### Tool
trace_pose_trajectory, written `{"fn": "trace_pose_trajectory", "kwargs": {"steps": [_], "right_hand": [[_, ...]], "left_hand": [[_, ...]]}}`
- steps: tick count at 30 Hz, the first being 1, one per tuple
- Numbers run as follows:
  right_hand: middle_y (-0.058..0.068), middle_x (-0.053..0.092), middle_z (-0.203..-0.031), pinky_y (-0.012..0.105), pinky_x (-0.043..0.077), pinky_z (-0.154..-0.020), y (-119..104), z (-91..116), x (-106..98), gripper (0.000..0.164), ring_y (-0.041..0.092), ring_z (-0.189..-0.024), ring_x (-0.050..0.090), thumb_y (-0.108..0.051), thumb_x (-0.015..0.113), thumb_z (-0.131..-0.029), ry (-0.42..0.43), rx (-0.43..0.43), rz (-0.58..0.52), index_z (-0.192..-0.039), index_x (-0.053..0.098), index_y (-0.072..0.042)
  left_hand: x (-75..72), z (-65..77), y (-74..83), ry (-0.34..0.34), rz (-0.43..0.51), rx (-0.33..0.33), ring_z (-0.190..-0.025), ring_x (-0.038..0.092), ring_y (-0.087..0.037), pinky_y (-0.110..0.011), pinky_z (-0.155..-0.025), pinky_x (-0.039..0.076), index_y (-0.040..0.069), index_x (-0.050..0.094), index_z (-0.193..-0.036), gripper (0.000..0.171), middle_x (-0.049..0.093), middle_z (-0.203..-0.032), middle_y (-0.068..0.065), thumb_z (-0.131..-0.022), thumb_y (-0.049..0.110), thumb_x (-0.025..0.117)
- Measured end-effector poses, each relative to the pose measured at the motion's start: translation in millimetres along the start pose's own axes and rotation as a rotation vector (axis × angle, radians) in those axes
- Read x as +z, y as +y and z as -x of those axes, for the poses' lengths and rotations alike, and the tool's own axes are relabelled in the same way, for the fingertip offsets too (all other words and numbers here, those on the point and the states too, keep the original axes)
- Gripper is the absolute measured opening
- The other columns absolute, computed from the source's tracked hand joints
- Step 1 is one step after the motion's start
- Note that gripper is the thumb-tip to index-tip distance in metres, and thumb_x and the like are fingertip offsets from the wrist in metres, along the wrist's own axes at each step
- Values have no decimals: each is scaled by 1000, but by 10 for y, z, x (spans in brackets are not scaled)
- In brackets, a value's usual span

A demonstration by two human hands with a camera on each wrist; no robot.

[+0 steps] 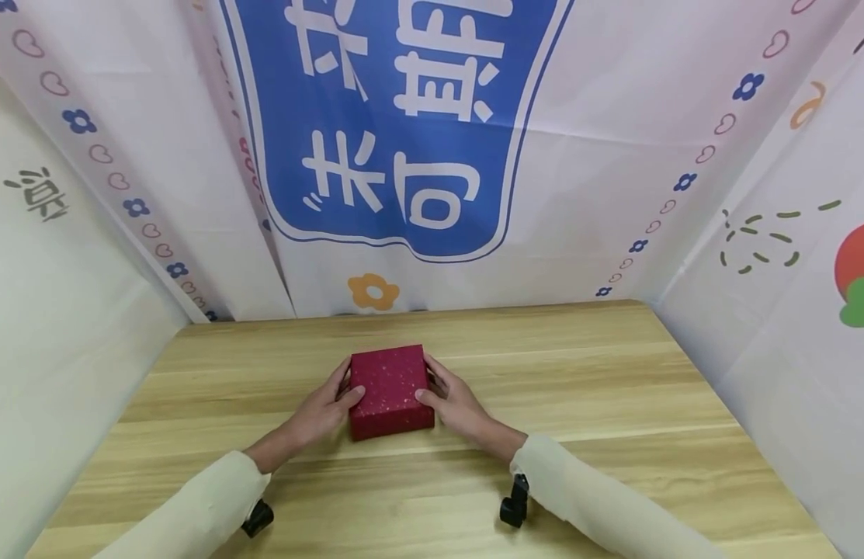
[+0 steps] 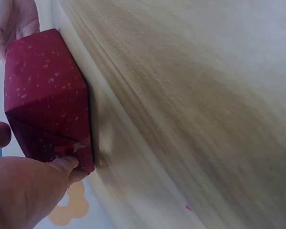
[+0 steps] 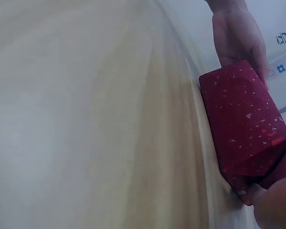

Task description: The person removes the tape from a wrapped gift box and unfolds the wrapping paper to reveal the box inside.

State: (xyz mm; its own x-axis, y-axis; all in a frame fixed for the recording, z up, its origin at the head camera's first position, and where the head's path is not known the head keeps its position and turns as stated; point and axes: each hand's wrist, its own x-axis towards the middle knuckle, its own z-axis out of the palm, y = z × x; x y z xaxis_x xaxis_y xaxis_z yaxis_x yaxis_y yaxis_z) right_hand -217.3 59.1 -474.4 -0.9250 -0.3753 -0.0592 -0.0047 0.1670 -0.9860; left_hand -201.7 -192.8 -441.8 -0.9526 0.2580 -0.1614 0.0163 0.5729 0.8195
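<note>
Red and flecked, the box [image 1: 388,380] in the head view lies flat mid-table, slightly askew; its top looks nearly square, so you get no clear long axis. Your left hand [image 1: 327,407] and right hand [image 1: 463,404] hold opposite sides, thumbs on top. Striped wood table [image 1: 613,373] meets printed white walls [image 1: 578,194]. Your left wrist view shows a folded end towards your left hand; your right wrist view, another towards your right.

My head camera looks forward and down from farthest back, the red box [image 1: 390,380] just below centre. My left wrist camera [image 1: 258,518] and right wrist camera [image 1: 513,510] face it close up, low and tilted, sharing it at frame left and frame right respectively.
</note>
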Motion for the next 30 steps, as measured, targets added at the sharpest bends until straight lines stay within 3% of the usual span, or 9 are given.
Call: {"fn": "trace_pose_trajectory", "kwargs": {"steps": [6,14,23,30], "right_hand": [[9,26,-163,44,28,-120,7,107,-47,70,31,-149,27,-19,57,-99,1,1,-14,-158,20,-19],[13,26,-162,50,25,-120,-26,180,-61,71,36,-149,25,-19,56,-98,-6,48,-60,-158,19,-15],[16,25,-162,50,17,-123,18,12,-58,72,34,-150,23,-30,56,-99,41,127,-110,-159,19,-15],[14,16,-165,48,14,-124,-21,-6,-54,74,34,-152,16,-25,55,-101,59,67,-82,-160,10,-19]], "left_hand": [[33,-34,36,-8,-8,-26,-148,21,-40,-51,-121,18,4,0,-158,72,17,-160,-27,-106,31,41],[82,-99,28,-68,57,-55,-151,7,-39,-51,-122,11,1,-4,-157,73,5,-163,-25,-107,30,39],[98,-100,84,-81,112,-69,-152,2,-38,-52,-122,8,5,-5,-158,72,1,-164,-22,-106,29,40],[113,-120,124,-77,141,-52,-152,1,-36,-51,-122,6,18,-9,-159,71,-1,-166,-17,-107,29,39]]}}
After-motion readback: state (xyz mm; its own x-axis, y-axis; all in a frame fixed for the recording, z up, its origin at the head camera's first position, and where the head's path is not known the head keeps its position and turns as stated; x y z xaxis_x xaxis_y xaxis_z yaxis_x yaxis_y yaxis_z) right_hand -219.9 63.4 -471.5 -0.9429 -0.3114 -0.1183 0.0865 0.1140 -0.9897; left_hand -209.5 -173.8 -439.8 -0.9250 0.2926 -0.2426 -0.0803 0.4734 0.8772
